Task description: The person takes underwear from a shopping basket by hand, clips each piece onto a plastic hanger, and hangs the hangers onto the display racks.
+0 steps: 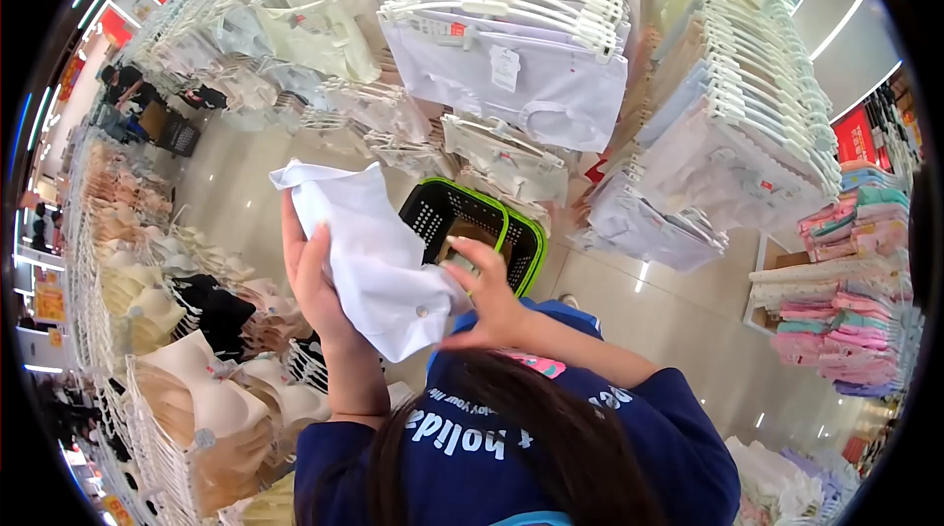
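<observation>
A plain white cloth garment hangs loosely folded in front of me; its exact cut does not show. My left hand grips its left side, thumb on the front and the other fingers mostly behind it. A small round grey spot marks its lower part. At the right edge, my right hand has its fingers curved and apart, with fingertips close to or touching the cloth. Beyond the right hand, a black shopping basket with a green rim stands on the floor, something brownish inside it.
White underwear on hangers fills the rack ahead, with another hanger rack to the right. Bras hang close on my left. Folded pink clothes are stacked at far right. Glossy tiled floor runs between the displays.
</observation>
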Demonstrator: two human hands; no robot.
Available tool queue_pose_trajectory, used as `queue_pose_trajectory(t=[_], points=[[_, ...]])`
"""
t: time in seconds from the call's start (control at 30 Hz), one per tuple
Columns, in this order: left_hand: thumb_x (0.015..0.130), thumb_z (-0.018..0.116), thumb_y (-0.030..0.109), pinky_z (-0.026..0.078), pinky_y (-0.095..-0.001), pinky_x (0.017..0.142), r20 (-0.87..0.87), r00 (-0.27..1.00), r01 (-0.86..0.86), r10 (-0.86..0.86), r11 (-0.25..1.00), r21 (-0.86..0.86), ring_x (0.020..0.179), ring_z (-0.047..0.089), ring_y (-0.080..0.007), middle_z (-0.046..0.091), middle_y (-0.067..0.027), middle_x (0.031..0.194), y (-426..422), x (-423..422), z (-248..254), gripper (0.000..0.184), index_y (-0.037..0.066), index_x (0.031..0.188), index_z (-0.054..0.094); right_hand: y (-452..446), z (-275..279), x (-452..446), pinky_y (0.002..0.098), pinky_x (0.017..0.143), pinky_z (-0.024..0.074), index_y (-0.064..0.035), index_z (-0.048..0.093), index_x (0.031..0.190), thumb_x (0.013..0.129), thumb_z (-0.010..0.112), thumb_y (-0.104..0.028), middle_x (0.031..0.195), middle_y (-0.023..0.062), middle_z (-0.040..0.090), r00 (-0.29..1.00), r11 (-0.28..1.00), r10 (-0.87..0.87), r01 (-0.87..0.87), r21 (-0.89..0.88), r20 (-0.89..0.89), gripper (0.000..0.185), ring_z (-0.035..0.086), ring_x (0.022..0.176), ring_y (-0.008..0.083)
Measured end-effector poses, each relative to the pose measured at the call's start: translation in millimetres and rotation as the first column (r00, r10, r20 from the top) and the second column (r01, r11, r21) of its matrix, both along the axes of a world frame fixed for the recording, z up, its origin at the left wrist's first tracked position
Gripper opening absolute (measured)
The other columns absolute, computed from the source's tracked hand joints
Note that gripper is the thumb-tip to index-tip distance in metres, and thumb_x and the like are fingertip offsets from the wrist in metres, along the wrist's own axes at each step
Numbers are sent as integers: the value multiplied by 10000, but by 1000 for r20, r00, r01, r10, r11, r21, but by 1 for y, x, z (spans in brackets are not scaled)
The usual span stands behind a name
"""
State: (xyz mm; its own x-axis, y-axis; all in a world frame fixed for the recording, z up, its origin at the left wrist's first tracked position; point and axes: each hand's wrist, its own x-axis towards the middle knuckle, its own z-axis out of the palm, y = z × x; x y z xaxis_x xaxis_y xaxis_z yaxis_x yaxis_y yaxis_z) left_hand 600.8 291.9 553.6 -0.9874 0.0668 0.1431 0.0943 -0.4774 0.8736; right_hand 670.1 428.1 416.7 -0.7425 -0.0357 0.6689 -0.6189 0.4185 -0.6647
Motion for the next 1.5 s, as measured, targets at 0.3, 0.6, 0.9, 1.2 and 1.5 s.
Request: queue_pose_trajectory(t=[0.3, 0.6, 0.9, 1.2, 1.5], points=[[848, 391, 49, 419, -361, 911, -101, 991, -77, 89, 991, 112, 1123, 476, -263, 383, -168, 1302, -8, 4, 4, 596, -22, 1384, 140, -10, 41, -42, 336, 909, 387, -35, 432, 1263, 714, 558, 15, 1170, 138, 519, 918, 875, 355, -261, -408, 176, 565, 508, 1086, 228], [867, 450, 122, 372, -398, 981, 3, 963, 270, -270, 961, -61, 1191, 442, -273, 344, -158, 1368, -49, -19, -14, 586, -36, 1372, 200, 21, 73, -61, 241, 725, 440, -31, 537, 1127, 889, 537, -346, 930, 11, 581, 406, 594, 772, -188, -782, 488, 395, 531, 878, 70], [781, 638, 389, 278, -381, 1025, -49, 925, 364, -377, 916, -168, 1241, 375, -266, 369, -186, 1341, -58, 19, -77, 809, -72, 1335, 269, 33, 92, -60, 284, 780, 464, -35, 490, 1169, 854, 585, -299, 1024, 46, 581, 70, 496, 868, -141, -857, 491, 422, 567, 912, 115], [760, 633, 371, 318, -417, 1011, 11, 871, 488, -492, 867, 97, 1185, 439, -308, 436, -197, 1282, -31, 17, -107, 761, -52, 1311, 322, 63, 104, -47, 312, 881, 410, 7, 510, 1172, 717, 577, 20, 1083, 68, 576, 27, 488, 825, -541, -685, 565, 460, 528, 993, 164], [820, 586, 240, 415, -265, 861, -82, 556, 830, -827, 557, 9, 983, 537, -141, 560, -78, 1062, 42, 7, -92, 414, -8, 1138, 492, 94, 113, -31, 330, 916, 377, 61, 508, 1138, 731, 515, 51, 1097, 105, 563, -102, 393, 753, -722, -569, 650, 407, 480, 1052, 166]])
